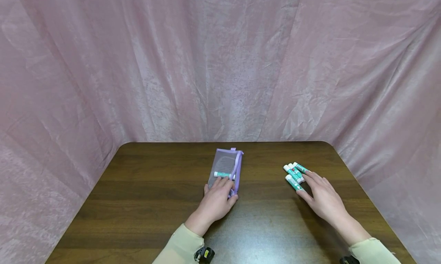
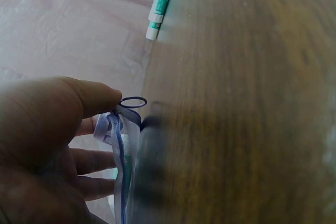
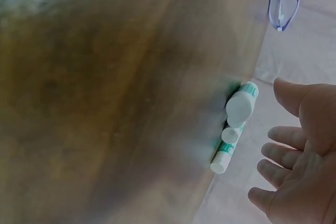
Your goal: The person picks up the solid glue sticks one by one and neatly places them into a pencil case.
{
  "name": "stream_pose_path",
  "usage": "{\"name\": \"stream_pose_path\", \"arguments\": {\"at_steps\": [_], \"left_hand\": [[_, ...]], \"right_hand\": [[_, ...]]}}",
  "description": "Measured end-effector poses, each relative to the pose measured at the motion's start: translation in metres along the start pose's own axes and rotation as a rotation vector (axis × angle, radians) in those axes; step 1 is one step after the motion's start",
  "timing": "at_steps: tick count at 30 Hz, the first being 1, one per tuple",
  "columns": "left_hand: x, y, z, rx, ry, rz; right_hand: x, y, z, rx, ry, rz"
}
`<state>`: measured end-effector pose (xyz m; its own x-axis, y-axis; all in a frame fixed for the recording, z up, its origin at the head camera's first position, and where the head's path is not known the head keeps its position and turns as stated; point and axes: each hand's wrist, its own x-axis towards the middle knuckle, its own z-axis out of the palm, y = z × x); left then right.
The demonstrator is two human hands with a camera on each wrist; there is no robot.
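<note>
The left hand [image 1: 218,202] rests on the near end of a purple-edged mesh pouch [image 1: 224,161], its fingers extended and slightly apart, thumb against the pouch's right edge. The right hand [image 1: 324,198] has its fingers spread, thumb and forefinger just beside four green-and-white tubes [image 1: 293,173]; from the head view I cannot tell whether they touch. Three of these lie close together in a slanting row, while the fourth sits on the near side. A single tube [image 1: 222,175] lies crosswise in the pouch, just past the left fingertips. The left hand hides the pouch's near end, and the right fingers cover part of the grouped tubes.

Pouch and group lie well apart on a dark brown wooden table [image 1: 148,195] with a glare near its front. A pink velvety curtain [image 1: 220,65] hangs behind and along both sides. Pale green sleeves [image 1: 182,245] reach toward the wrists.

The left wrist view reveals a thin loop [image 2: 134,102] standing by the thumb; the right wrist view shows a strip of curtain between the right fingertips and the tubes.
</note>
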<state>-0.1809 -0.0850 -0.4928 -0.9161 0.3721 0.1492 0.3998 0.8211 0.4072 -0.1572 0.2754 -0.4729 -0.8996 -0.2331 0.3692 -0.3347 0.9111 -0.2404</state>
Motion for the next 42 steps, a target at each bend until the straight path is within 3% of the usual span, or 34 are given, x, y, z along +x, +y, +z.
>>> {"name": "stream_pose_path", "arguments": {"at_steps": [23, 42], "left_hand": [[0.0011, -0.0006, -0.0017, -0.002, 0.004, 0.005], [-0.0005, -0.0002, -0.0001, 0.002, 0.001, 0.003]], "right_hand": [[-0.0029, 0.0065, 0.0021, -0.004, -0.069, 0.111], [-0.0044, 0.0091, 0.0049, -0.022, -0.115, 0.143]]}}
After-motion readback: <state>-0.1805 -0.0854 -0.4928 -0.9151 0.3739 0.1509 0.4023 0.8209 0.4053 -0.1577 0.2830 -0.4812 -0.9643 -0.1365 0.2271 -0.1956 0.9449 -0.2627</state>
